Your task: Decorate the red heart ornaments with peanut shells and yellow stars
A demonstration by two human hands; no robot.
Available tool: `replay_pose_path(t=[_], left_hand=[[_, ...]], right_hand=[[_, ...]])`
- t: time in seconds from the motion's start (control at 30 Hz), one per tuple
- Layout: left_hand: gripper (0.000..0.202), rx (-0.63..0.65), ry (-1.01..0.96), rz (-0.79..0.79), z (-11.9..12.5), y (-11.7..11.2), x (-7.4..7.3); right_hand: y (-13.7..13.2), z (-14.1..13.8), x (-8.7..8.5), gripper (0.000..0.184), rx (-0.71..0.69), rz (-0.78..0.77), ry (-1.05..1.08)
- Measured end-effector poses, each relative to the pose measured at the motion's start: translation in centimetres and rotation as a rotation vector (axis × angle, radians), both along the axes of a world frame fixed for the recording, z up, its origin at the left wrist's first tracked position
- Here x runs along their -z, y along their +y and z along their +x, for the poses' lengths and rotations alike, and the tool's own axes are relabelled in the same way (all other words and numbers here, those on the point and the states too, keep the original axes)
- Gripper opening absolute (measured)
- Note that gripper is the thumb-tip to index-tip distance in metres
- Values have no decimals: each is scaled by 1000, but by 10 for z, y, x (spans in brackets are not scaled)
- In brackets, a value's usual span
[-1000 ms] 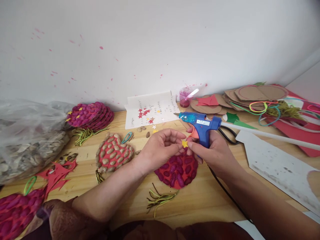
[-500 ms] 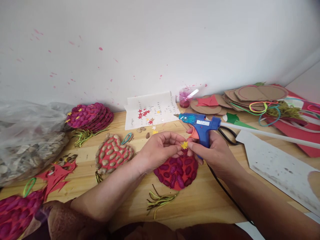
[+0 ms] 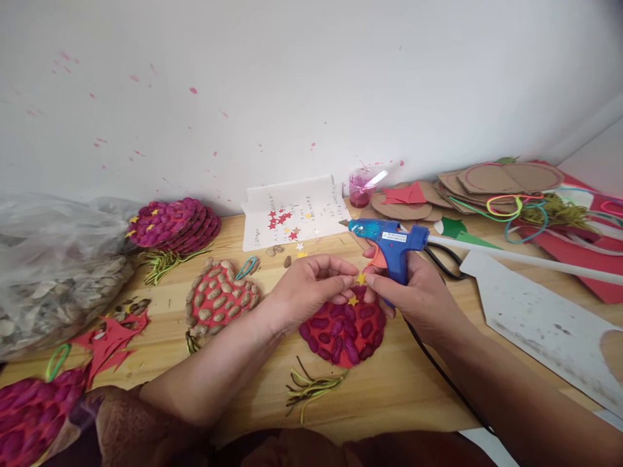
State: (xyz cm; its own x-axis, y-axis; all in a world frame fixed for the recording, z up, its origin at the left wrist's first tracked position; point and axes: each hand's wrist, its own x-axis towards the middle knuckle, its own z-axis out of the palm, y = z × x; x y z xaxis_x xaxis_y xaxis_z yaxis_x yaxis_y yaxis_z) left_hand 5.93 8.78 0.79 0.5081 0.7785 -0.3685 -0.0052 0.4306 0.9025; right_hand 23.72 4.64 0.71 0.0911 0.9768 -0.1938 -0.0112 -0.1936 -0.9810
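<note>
My right hand (image 3: 428, 292) is closed round the handle of a blue hot glue gun (image 3: 396, 243), its nozzle pointing left. The right thumb and fingertip also meet a small yellow star (image 3: 361, 278). From the other side, my left hand (image 3: 314, 285) pinches at the same star, its fingers closed. A second yellow star (image 3: 353, 301) shows just below; whether it rests on the ornament or hangs above it, I cannot tell. Under both hands lies a round red ornament (image 3: 343, 334) covered in purple-painted peanut shells, its upper part hidden. A yarn tassel (image 3: 314, 387) extends from its lower edge.
Left of my forearm are a peanut-shell ornament (image 3: 221, 295), red paper scraps (image 3: 109, 344) and a plastic bag of shells (image 3: 63, 279). Behind stand stacked purple ornaments (image 3: 170, 224), a paper sheet (image 3: 257, 237) with small stars and a paint cup (image 3: 360, 194). Cardboard shapes (image 3: 511, 178) lie right.
The two yellow stars, overlapping between my fingertips before, are now apart, one lower over the ornament. Both hands and the glue gun have stayed nearly in place.
</note>
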Motion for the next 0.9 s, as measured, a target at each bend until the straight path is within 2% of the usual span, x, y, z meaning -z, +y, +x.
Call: replay_pose_path(t=[0.23, 0.47, 0.57, 0.67, 0.77, 0.9], left_hand=[[18, 46, 163, 182, 1, 1, -7], [20, 42, 307, 284, 6, 3, -2], [21, 27, 416, 352, -5, 18, -4], [18, -17, 601, 500, -25, 43, -7], [15, -65, 760, 556, -39, 66, -7], [16, 19, 841, 612, -34, 78, -2]], right_hand=[[0, 1, 2, 42, -11, 3, -18], [-2, -1, -1, 43, 5, -7, -20], [-2, 0, -2, 43, 7, -23, -49], [-3, 0, -5, 40, 43, -12, -64], [-4, 0, -8, 42, 52, -14, -55], [-4, 1, -6, 42, 47, -17, -68]])
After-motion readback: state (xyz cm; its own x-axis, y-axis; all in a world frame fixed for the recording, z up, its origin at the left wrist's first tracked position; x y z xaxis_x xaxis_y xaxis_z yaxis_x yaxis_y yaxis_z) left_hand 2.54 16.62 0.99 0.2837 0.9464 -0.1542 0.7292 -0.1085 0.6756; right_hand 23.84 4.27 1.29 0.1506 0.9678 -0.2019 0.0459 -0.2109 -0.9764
